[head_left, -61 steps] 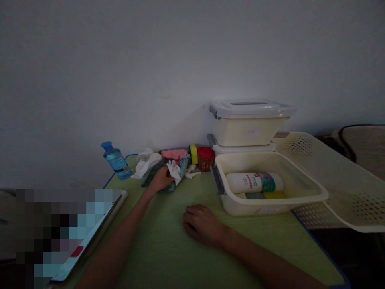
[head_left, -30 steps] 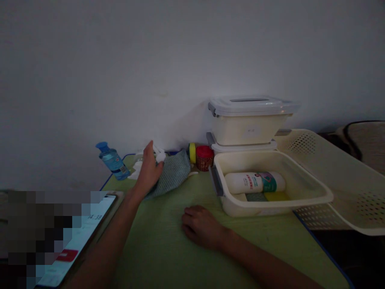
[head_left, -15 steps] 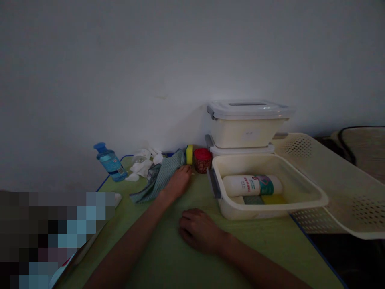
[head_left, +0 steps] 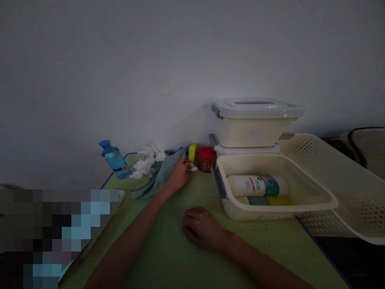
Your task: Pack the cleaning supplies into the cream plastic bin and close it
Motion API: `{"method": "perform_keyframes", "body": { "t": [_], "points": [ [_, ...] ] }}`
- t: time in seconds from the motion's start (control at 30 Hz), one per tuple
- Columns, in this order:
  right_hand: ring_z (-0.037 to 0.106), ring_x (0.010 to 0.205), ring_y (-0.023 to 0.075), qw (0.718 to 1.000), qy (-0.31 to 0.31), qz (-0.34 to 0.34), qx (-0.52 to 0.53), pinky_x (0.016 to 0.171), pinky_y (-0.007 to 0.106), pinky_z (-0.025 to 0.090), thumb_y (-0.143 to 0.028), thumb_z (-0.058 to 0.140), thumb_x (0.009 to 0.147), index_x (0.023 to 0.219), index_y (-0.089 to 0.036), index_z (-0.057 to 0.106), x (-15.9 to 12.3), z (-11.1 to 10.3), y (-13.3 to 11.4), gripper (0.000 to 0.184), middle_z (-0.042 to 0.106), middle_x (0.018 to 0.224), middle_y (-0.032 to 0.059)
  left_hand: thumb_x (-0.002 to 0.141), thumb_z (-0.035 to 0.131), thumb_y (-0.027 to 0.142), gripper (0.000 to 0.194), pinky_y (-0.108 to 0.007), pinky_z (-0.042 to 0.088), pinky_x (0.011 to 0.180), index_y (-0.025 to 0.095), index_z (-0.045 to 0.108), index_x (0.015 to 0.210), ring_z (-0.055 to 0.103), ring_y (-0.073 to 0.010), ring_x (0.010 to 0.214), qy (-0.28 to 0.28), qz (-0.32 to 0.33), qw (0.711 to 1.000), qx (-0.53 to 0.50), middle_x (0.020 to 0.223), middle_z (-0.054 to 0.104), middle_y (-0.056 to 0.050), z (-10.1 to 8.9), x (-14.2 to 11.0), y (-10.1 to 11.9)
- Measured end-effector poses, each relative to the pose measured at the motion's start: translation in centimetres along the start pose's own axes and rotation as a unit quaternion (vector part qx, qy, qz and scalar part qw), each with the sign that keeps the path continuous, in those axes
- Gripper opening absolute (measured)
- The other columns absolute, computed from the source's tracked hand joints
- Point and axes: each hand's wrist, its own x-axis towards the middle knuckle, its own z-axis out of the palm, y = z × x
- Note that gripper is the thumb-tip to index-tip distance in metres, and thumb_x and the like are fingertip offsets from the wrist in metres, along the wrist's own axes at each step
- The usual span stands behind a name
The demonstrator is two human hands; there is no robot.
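Observation:
My left hand (head_left: 179,176) reaches to the back of the green table, its fingers pinched on a small white object (head_left: 193,169) whose kind I cannot make out. Beside and partly behind this hand lies a crumpled grey-green cloth (head_left: 164,173). A yellow sponge (head_left: 192,153) stands just beyond the fingertips. To its right is a round red-topped container (head_left: 206,159) with a patterned side. My right hand (head_left: 202,228) rests on the table nearer to me, fingers curled in, and nothing shows in it.
A cream bin (head_left: 279,208) holding a white bottle (head_left: 255,186) stands on the right. Behind it is a lidded box (head_left: 249,130). A perforated basket (head_left: 345,176) lies at far right. At left are a blue bottle (head_left: 117,162) and white crumpled pieces (head_left: 144,165). A wall rises behind.
A small white object now shows at my left fingertips, which have drawn together and lifted slightly. My right hand stays curled on the table. The whole view has shifted a little.

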Motion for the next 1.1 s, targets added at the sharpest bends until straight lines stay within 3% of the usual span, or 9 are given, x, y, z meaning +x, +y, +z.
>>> {"method": "perform_keyframes", "body": {
  "t": [0.13, 0.27, 0.4, 0.53, 0.63, 0.7, 0.77, 0.93, 1.1],
  "points": [
    [0.048, 0.070, 0.0131, 0.994, 0.030, 0.033, 0.100, 0.065, 0.024, 0.038, -0.014, 0.050, 0.077, 0.071, -0.015, 0.053, 0.0, 0.0, 0.3, 0.007, 0.053, 0.076, 0.0032, 0.068, 0.062, 0.014, 0.002, -0.031, 0.041, 0.086, 0.015, 0.062, 0.069, 0.055, -0.0172, 0.087, 0.042, -0.100, 0.973, -0.205, 0.083, 0.058, -0.004, -1.7, 0.8, -0.2],
    [0.048, 0.067, 0.0108, 0.953, 0.107, 0.107, 0.262, 0.060, 0.022, 0.038, -0.005, 0.048, 0.071, 0.081, -0.016, 0.051, 0.3, 0.2, 0.8, 0.014, 0.052, 0.077, 0.0014, 0.066, 0.060, 0.019, 0.003, -0.028, 0.045, 0.069, 0.016, 0.061, 0.066, 0.056, -0.0152, 0.068, 0.041, -0.167, 0.933, -0.315, 0.070, 0.060, -0.002, -3.2, 1.1, -0.1],
    [0.051, 0.066, 0.0108, 0.892, 0.134, 0.167, 0.399, 0.061, 0.023, 0.040, -0.010, 0.048, 0.074, 0.092, -0.017, 0.050, 0.8, 0.7, 1.5, 0.020, 0.054, 0.074, -0.0005, 0.072, 0.053, 0.032, 0.021, -0.024, 0.041, 0.050, 0.012, 0.061, 0.073, 0.052, -0.0124, 0.050, 0.044, -0.187, 0.907, -0.374, 0.060, 0.060, -0.002, -5.1, 1.0, -0.2],
    [0.058, 0.079, 0.0123, 0.799, 0.154, 0.168, 0.556, 0.073, 0.028, 0.045, -0.018, 0.056, 0.072, 0.100, -0.020, 0.047, 2.2, 0.7, 1.7, 0.030, 0.057, 0.100, 0.0047, 0.066, 0.060, 0.039, 0.027, -0.021, 0.039, 0.051, 0.011, 0.060, 0.069, 0.053, -0.0111, 0.055, 0.085, -0.185, 0.883, -0.422, 0.060, 0.059, -0.001, -8.0, 0.6, -0.5],
    [0.060, 0.086, 0.0141, 0.734, 0.158, 0.148, 0.643, 0.077, 0.031, 0.045, -0.025, 0.061, 0.070, 0.105, -0.022, 0.046, 3.8, -0.1, 1.0, 0.039, 0.057, 0.108, 0.0062, 0.060, 0.066, 0.038, 0.030, -0.021, 0.041, 0.053, 0.010, 0.061, 0.070, 0.055, -0.0118, 0.059, 0.108, -0.183, 0.829, -0.517, 0.064, 0.062, -0.003, -10.2, 0.0, -0.6],
    [0.060, 0.089, 0.0149, 0.708, 0.163, 0.131, 0.675, 0.079, 0.032, 0.046, -0.028, 0.063, 0.069, 0.108, -0.023, 0.045, 5.0, -1.1, 0.2, 0.043, 0.057, 0.111, 0.0063, 0.060, 0.067, 0.033, 0.028, -0.022, 0.042, 0.054, 0.008, 0.062, 0.072, 0.056, -0.0125, 0.061, 0.118, -0.182, 0.788, -0.576, 0.069, 0.065, -0.006, -11.5, -0.5, -0.6],
    [0.060, 0.090, 0.0149, 0.685, 0.183, 0.122, 0.694, 0.081, 0.033, 0.047, -0.030, 0.065, 0.069, 0.110, -0.023, 0.045, 6.2, -2.3, -0.9, 0.046, 0.056, 0.114, 0.0065, 0.064, 0.066, 0.029, 0.024, -0.023, 0.044, 0.056, 0.007, 0.062, 0.073, 0.058, -0.0131, 0.062, 0.113, -0.179, 0.771, -0.601, 0.074, 0.066, -0.008, -12.5, -0.9, -0.5],
    [0.062, 0.086, 0.0131, 0.610, 0.253, 0.111, 0.743, 0.078, 0.030, 0.048, -0.034, 0.065, 0.071, 0.111, -0.026, 0.043, 8.5, -5.3, -2.7, 0.047, 0.055, 0.118, 0.0046, 0.071, 0.062, 0.024, 0.019, -0.024, 0.046, 0.059, 0.007, 0.061, 0.077, 0.060, -0.0138, 0.065, 0.037, -0.163, 0.777, -0.607, 0.082, 0.067, -0.010, -14.1, -1.9, -0.1],
    [0.061, 0.067, 0.0084, 0.614, 0.303, 0.104, 0.722, 0.058, 0.019, 0.045, -0.033, 0.066, 0.069, 0.100, -0.022, 0.051, 9.5, -7.1, -2.9, 0.036, 0.062, 0.089, -0.0007, 0.071, 0.064, 0.030, 0.023, -0.025, 0.046, 0.063, 0.010, 0.058, 0.080, 0.062, -0.0158, 0.073, -0.022, -0.121, 0.795, -0.594, 0.087, 0.067, -0.010, -14.6, -2.3, -0.1]
  ]
}}
